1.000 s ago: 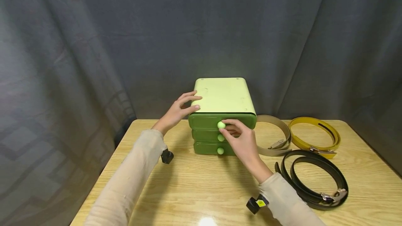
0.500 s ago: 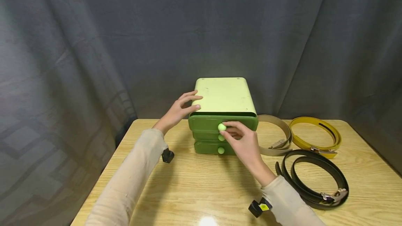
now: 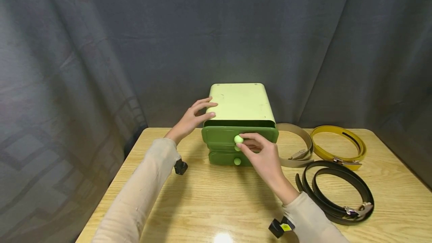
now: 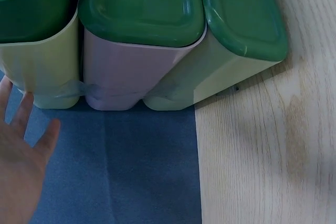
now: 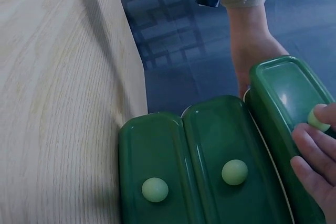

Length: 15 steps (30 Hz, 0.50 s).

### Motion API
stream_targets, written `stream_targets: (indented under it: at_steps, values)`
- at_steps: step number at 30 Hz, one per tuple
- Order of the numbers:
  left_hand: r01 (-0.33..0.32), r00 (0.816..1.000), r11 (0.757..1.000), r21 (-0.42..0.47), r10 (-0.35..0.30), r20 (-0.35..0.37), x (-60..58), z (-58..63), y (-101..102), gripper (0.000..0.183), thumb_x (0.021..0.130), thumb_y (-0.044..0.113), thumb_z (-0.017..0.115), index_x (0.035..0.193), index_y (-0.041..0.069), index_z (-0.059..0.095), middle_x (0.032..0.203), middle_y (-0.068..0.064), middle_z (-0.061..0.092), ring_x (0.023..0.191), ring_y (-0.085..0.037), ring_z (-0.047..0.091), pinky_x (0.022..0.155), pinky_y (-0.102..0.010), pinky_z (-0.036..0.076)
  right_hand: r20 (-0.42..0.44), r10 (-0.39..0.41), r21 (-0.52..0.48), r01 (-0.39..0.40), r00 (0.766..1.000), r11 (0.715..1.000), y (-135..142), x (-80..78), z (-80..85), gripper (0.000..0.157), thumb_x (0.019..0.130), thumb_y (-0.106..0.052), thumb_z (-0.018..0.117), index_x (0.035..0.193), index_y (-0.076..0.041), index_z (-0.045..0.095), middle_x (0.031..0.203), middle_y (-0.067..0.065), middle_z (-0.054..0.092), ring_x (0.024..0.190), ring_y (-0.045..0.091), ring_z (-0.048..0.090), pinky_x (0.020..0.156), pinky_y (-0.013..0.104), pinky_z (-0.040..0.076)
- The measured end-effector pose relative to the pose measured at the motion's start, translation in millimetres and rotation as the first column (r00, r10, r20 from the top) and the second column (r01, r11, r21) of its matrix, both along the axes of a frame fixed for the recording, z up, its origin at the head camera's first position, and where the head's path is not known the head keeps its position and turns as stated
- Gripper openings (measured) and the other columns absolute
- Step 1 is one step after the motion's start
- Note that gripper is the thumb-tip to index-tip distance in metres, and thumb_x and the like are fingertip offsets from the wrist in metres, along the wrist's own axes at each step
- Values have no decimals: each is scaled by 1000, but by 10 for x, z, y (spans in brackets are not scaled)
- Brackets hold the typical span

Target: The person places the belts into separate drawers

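Observation:
A small drawer cabinet with a pale yellow-green top and green drawer fronts stands at the back of the table. My left hand rests on the cabinet's upper left edge, fingers extended over the top. With thumb and fingertips, my right hand pinches the round light-green knob of the top drawer, which is pulled out slightly, leaving a dark gap under the cabinet's top. In the right wrist view, the middle drawer and bottom drawer sit closed, each with its own knob.
To the cabinet's right lie three coiled belts on the wooden table: a beige belt, a yellow belt and a black belt. A dark grey curtain hangs behind and at both sides.
My right hand has drawn the top drawer outward a little, widening the gap beneath the cabinet's top. The left hand has stayed on the cabinet's edge.

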<state>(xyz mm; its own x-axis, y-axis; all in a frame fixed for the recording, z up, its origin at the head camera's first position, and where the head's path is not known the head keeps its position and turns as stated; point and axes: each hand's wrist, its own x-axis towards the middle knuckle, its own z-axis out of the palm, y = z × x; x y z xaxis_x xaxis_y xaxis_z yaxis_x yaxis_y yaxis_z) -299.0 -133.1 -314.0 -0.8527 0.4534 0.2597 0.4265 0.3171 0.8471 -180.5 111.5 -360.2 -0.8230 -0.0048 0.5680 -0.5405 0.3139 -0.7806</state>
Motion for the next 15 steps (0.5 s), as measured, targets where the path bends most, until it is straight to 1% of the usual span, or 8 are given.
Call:
stream_targets:
  at_steps: [5,9,15]
  values:
    - [3,1000,1000,6,-3,-11,3,-11,-2,41,100,33,61,140,24,57,157,14,27,147,-13,17,114,-55,24,-2,8,-5,-8,1000,1000,2,39,-5,23,87,-15,77,110,-14,74,88,-2,75,79,12,71,74,22,55]
    - [6,1000,1000,13,-6,-11,8,-12,-2,42,100,34,61,140,24,57,157,14,27,147,-13,17,114,-55,25,-8,0,6,0,1000,1000,7,66,-17,22,87,-15,78,109,-15,74,88,-3,75,79,12,71,73,21,55]
    - [2,1000,1000,10,-2,2,6,-10,3,42,100,30,61,141,21,56,159,12,26,148,-15,17,113,-54,26,-11,5,12,-5,1000,1000,12,123,-13,23,86,-13,78,108,-14,74,88,-3,74,80,12,71,73,22,56]
